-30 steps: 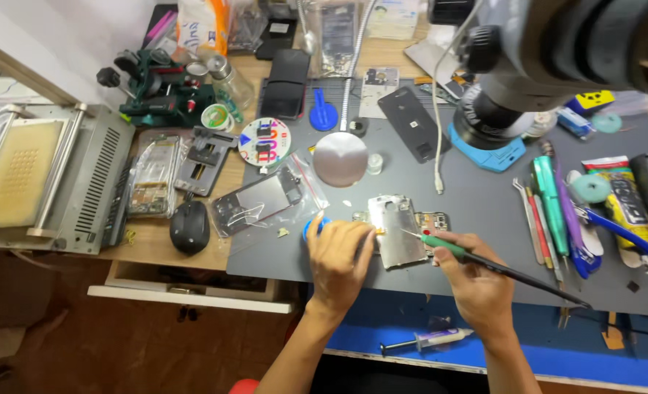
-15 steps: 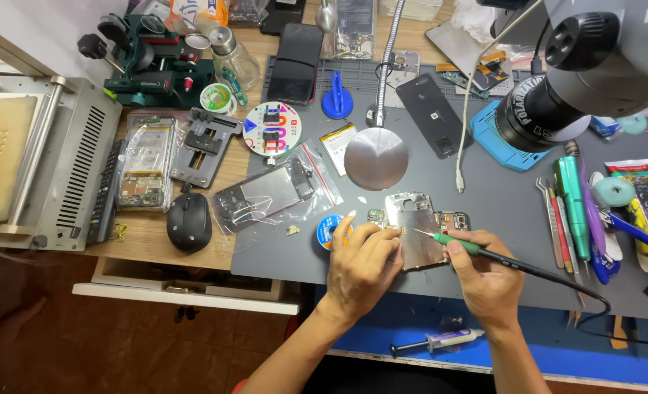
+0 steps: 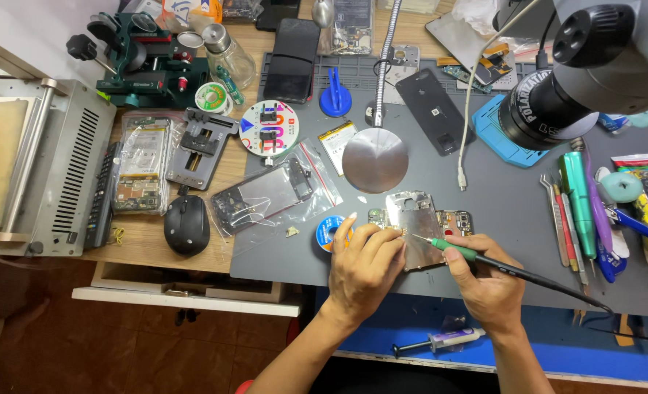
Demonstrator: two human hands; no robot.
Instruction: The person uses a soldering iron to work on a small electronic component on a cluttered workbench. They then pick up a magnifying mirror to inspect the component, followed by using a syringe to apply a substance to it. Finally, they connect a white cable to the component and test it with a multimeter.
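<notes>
My left hand (image 3: 364, 266) lay curled on the opened phone board (image 3: 419, 226), fingers pinning its left edge to the grey mat (image 3: 499, 211), nothing gripped. My right hand (image 3: 488, 281) was closed pen-style on the green-collared soldering iron (image 3: 484, 259), thin metal tip at the board's left side. The board sat near the mat's front edge, bare metal shield plate, rough edges. A blue solder spool (image 3: 327, 235) was just beside the left fingers. Free mat showed right of the board up to the row of hand tools (image 3: 579, 211); the round lamp head (image 3: 375, 160) was close behind. The black mouse (image 3: 186, 225) lay well apart on the wooden table (image 3: 148, 244).
</notes>
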